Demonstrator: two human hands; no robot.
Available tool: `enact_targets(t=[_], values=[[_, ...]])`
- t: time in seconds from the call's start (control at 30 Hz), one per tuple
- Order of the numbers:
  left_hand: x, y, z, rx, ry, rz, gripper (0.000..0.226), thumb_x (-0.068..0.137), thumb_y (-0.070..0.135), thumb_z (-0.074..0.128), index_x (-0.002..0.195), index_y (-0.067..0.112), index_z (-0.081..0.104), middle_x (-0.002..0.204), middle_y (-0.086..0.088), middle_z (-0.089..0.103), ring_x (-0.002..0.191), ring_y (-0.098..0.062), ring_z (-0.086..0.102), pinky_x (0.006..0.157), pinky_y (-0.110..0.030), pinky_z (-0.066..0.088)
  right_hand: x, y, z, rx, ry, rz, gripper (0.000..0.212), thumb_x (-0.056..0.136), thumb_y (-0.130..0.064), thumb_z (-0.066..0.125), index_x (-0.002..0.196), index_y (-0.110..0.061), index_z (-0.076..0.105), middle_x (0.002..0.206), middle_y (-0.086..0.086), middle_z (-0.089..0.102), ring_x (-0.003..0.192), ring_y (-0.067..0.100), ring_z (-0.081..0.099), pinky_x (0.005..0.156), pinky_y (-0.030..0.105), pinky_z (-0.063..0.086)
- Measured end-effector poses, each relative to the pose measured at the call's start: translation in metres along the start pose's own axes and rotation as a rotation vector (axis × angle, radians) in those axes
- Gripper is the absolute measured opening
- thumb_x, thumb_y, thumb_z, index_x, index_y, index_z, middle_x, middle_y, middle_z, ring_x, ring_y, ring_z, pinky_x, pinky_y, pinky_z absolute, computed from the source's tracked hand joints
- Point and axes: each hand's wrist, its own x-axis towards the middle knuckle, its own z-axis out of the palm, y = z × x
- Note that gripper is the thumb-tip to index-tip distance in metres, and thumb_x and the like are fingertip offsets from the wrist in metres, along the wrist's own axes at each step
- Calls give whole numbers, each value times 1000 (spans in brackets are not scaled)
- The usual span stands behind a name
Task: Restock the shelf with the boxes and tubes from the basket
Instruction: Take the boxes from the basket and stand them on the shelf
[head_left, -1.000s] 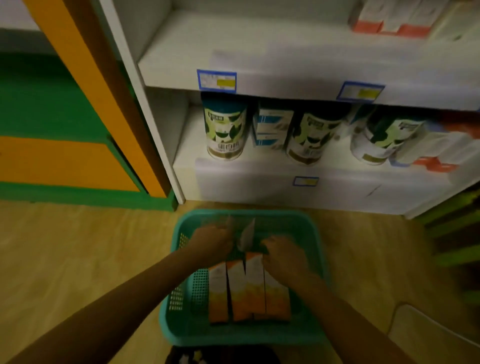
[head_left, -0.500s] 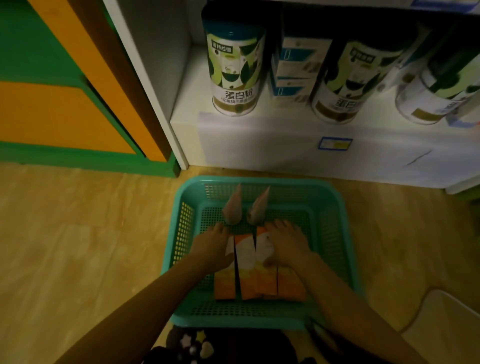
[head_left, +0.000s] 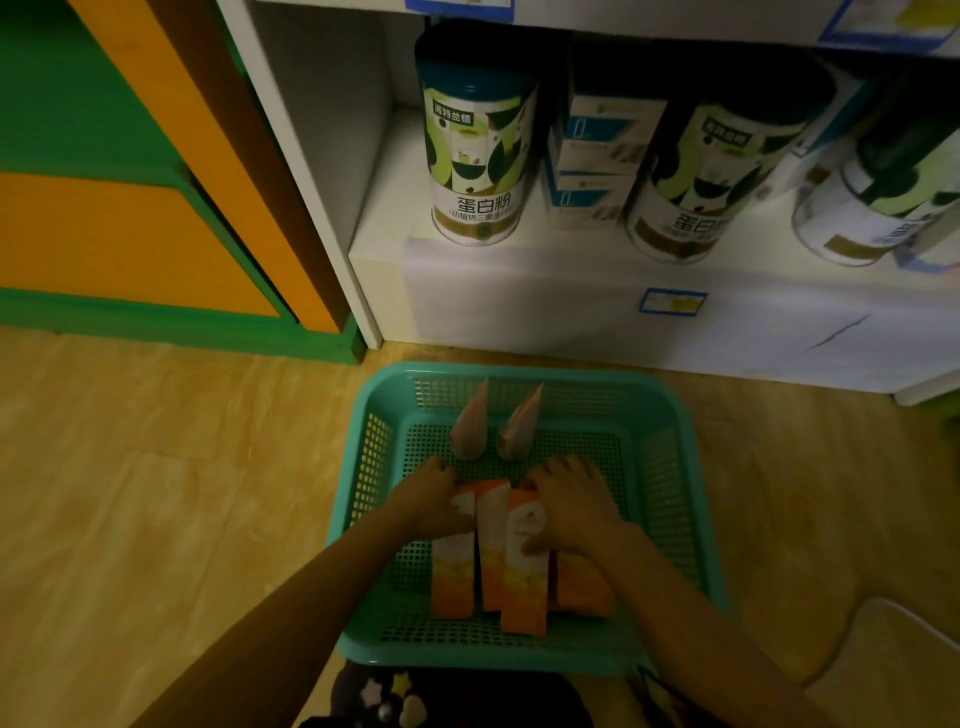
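Observation:
A teal basket (head_left: 691, 467) sits on the floor in front of the white shelf (head_left: 545, 301). Several orange-and-white boxes (head_left: 491, 551) lie side by side in it. Two pale tubes (head_left: 470, 426) stand upright at its back, caps down. My left hand (head_left: 431, 501) grips the far end of the leftmost box (head_left: 452, 577). My right hand (head_left: 574, 506) grips the third box (head_left: 524, 592), which sits a little nearer me than its neighbours. A fourth box (head_left: 582, 590) lies partly under my right wrist.
On the bottom shelf stand green-and-white cans (head_left: 475, 156) and a stack of blue-and-white boxes (head_left: 592, 156); its left end beside the first can is bare. A green and orange cabinet (head_left: 130, 208) stands to the left. A pale stool edge (head_left: 893, 670) shows at lower right.
My hands left the two tubes standing and came back onto the boxes. The third box has slid slightly toward me under my right hand. The view dropped closer to the basket.

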Motion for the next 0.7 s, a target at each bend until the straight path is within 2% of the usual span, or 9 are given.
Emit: enact_targets(t=[0.13,0.23,0.3,0.37,0.5,0.6,0.7], values=[[-8,-2,-14,-67,-66,84,41,81,26,66,117,8,57,120,-13,60,108,-26,57,87,-30,45,-8,1,-10,112,7,-6,59,76,-46,66,125,-20,47,128,4,57,121,24,49,112,38,21],[-19,-3,-26,-12,-76,133,38,77,29,71,109,11,63,108,-8,65,96,-21,58,79,-26,40,-19,4,-20,287,-15,8,54,76,-45,69,120,-22,48,125,3,59,112,22,56,98,37,43],[-29,0,-33,22,-42,166,36,75,32,72,105,13,65,96,1,62,88,-13,53,76,-25,39,-31,3,-29,362,-23,-1,53,73,-45,72,116,-23,50,121,2,59,107,20,57,91,37,49],[-41,5,-44,61,41,197,35,74,34,72,103,16,66,91,5,58,85,-9,50,74,-24,37,-45,3,-40,371,-13,-10,51,71,-45,73,112,-23,52,117,-1,61,103,18,58,89,36,50],[-69,21,-82,62,210,240,36,72,35,74,101,15,67,97,-2,67,84,-14,58,70,-23,35,-76,4,-68,369,91,14,43,73,-43,72,106,-22,54,113,0,64,101,19,60,88,36,51],[-95,37,-122,52,304,286,33,70,35,76,94,15,67,83,5,55,78,-10,49,62,-23,31,-101,6,-108,366,156,29,42,75,-41,71,110,-22,55,113,-1,63,102,19,60,83,31,50],[-125,52,-167,64,357,326,32,68,40,76,92,21,66,85,11,54,80,-8,50,60,-22,34,-132,9,-161,349,181,8,43,78,-40,69,117,-25,57,116,-2,61,100,15,59,76,19,45]])
